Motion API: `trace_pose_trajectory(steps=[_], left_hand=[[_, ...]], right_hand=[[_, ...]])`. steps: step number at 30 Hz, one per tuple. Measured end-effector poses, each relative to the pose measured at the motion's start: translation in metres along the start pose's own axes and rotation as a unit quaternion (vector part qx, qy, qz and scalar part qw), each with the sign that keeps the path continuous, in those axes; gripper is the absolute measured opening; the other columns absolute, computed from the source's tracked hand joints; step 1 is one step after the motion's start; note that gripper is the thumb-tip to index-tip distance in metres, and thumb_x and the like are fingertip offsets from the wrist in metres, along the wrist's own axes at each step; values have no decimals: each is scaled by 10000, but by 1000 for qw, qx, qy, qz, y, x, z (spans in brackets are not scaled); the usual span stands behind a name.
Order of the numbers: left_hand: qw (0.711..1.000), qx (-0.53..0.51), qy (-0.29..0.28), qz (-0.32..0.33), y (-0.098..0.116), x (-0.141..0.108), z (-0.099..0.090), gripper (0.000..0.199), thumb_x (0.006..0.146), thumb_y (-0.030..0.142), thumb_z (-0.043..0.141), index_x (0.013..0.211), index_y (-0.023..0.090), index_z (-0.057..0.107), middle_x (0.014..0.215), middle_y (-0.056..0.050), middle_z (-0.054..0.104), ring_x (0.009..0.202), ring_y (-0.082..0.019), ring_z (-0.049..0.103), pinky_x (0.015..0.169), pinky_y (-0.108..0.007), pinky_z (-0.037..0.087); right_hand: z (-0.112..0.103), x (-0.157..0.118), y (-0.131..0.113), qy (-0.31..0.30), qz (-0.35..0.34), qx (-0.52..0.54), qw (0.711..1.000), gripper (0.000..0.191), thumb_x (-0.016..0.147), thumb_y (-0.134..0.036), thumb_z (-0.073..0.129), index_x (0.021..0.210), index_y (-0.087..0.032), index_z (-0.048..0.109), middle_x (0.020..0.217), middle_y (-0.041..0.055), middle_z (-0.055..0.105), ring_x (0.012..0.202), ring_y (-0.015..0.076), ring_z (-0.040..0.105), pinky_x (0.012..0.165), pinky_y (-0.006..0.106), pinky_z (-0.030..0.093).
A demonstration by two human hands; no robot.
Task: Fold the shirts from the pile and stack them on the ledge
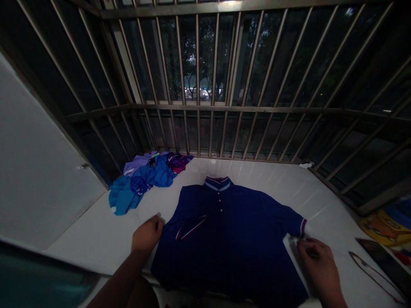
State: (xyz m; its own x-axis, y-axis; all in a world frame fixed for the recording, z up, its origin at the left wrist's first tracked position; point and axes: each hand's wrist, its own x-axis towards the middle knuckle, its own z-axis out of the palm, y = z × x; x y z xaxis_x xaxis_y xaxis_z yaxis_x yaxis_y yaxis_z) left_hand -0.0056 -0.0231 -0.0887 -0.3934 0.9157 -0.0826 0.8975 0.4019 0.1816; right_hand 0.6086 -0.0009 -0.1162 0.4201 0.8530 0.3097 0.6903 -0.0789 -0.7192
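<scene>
A dark blue polo shirt (231, 231) lies spread on a white surface, its collar pointing away from me. The sleeve on the left is folded inward over the chest, with its striped cuff (192, 227) showing. The other sleeve (290, 219) stretches out to the right. My left hand (147, 234) is closed at the shirt's left edge, and what its fingers hold, if anything, is hidden. At the lower corner of the right cuff, my right hand (319, 261) is closed in a pinch on the shirt.
A heap of blue and purple clothes (147, 173) lies at the back left. Metal window bars (208, 107) rise behind the white surface (263, 173). On the right are a dark flat object (382, 265), a thin cord loop (366, 267) and a yellow printed item (387, 226).
</scene>
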Motion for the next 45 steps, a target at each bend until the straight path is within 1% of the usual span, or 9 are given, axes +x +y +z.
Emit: trace_pose_trajectory(steps=[5, 9, 16, 22, 26, 31, 36, 41, 45], left_hand=[[1000, -5, 7, 4, 0, 0, 1, 440, 1117, 469, 377, 1241, 252, 739, 1157, -104, 848, 1043, -304, 794, 788, -351, 494], [1000, -4, 5, 1, 0, 0, 1, 424, 1112, 484, 380, 1144, 265, 741, 1094, -89, 851, 991, -295, 792, 752, -341, 479], [1000, -5, 6, -2, -2, 2, 4, 441, 1121, 491, 358, 1127, 266, 737, 1106, -82, 850, 1008, -283, 792, 756, -333, 474], [1000, -8, 6, -5, -1, 2, 4, 461, 1119, 487, 374, 1259, 250, 744, 1175, -107, 847, 1036, -297, 793, 789, -345, 498], [1000, 5, 6, -6, -1, 2, 4, 445, 1122, 483, 376, 1153, 254, 756, 1106, -95, 852, 1000, -283, 792, 776, -327, 494], [1000, 1, 10, -6, -2, 2, 5, 437, 1121, 490, 386, 1203, 266, 753, 1120, -89, 851, 1012, -279, 787, 794, -322, 497], [1000, -7, 7, -4, -2, 1, 4, 441, 1125, 492, 390, 1227, 258, 750, 1109, -93, 851, 1013, -278, 784, 790, -320, 485], [1000, -6, 4, -3, -1, 0, 2, 426, 1125, 481, 386, 1194, 263, 745, 1118, -88, 850, 996, -284, 788, 756, -327, 470], [1000, -8, 4, -8, -1, 1, 2, 425, 1123, 479, 395, 1196, 253, 748, 1116, -97, 848, 990, -283, 787, 776, -331, 477]], right_hand=[[-1, 0, -4, -7, 9, 13, 1000, 474, 758, -667, 669, 847, -211, 768, 1157, 189, 643, 962, 385, 706, 1004, 650, 587], [-2, 0, -5, -11, 25, 9, 1000, 502, 763, -694, 675, 876, -211, 755, 1140, 180, 652, 840, 343, 699, 968, 642, 600], [-2, -2, -2, -7, 26, 19, 999, 445, 797, -682, 654, 903, -255, 718, 1140, 135, 648, 863, 322, 692, 984, 617, 602], [-1, -4, -3, 1, 13, 18, 1000, 413, 832, -666, 628, 916, -266, 689, 1091, 103, 632, 879, 323, 683, 982, 622, 597], [-1, -3, -3, 2, 10, 29, 1000, 374, 824, -642, 643, 888, -276, 687, 1075, 95, 623, 896, 320, 679, 976, 596, 607], [-3, -2, -4, 5, 4, 29, 1000, 383, 803, -632, 636, 876, -257, 671, 1060, 109, 624, 959, 350, 688, 942, 563, 608], [-4, -3, -8, 2, 26, 37, 999, 402, 777, -635, 657, 905, -253, 661, 1099, 113, 610, 885, 341, 702, 966, 566, 596], [-4, -2, -9, -4, 27, 34, 999, 397, 770, -642, 660, 903, -268, 670, 1083, 115, 611, 933, 376, 705, 1009, 590, 582], [-4, -2, -9, -1, 22, 34, 999, 400, 792, -642, 643, 905, -261, 678, 1092, 125, 617, 895, 353, 698, 983, 577, 592]])
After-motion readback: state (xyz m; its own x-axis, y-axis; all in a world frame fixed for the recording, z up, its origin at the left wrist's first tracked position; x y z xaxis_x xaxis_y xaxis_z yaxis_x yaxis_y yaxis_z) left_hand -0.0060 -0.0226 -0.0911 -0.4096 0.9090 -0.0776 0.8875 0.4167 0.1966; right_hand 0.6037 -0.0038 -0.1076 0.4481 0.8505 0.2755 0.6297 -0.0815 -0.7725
